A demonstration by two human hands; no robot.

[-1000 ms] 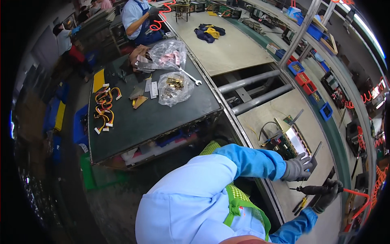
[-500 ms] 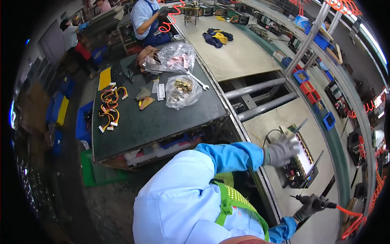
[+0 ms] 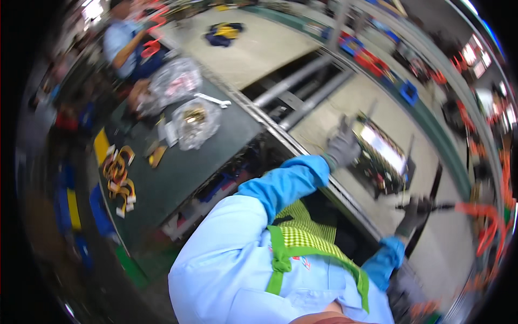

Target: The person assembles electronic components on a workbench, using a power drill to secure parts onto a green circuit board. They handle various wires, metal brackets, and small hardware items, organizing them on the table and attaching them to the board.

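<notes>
An opened electronic unit (image 3: pixel 372 175) with a dark case, a bright white panel and circuit parts lies on the pale worktop. My left hand (image 3: pixel 343 147), in a grey glove, is at the unit's left edge with its fingers stretched out; blur hides whether it touches. To the right of the unit's near end, my right hand (image 3: pixel 414 215), also gloved, is wrapped round a dark power screwdriver (image 3: pixel 443 207). Its thin bit points left toward the unit, and an orange-red coiled line (image 3: pixel 480 210) trails from its back.
On the dark side table (image 3: pixel 208 162) lie wire harnesses (image 3: pixel 118 175), a clear bag of metal parts (image 3: pixel 195 124) and a wrench (image 3: pixel 213 100). Metal rollers (image 3: pixel 294 81) bridge a gap in the line. Small blue and red bins (image 3: pixel 372 62) stand along the far side. A co-worker (image 3: pixel 127 46) stands beyond.
My view has swung, so the scene sits further left and higher. My left hand has shifted from over the unit to its left edge. The screwdriver remains in my right hand.
</notes>
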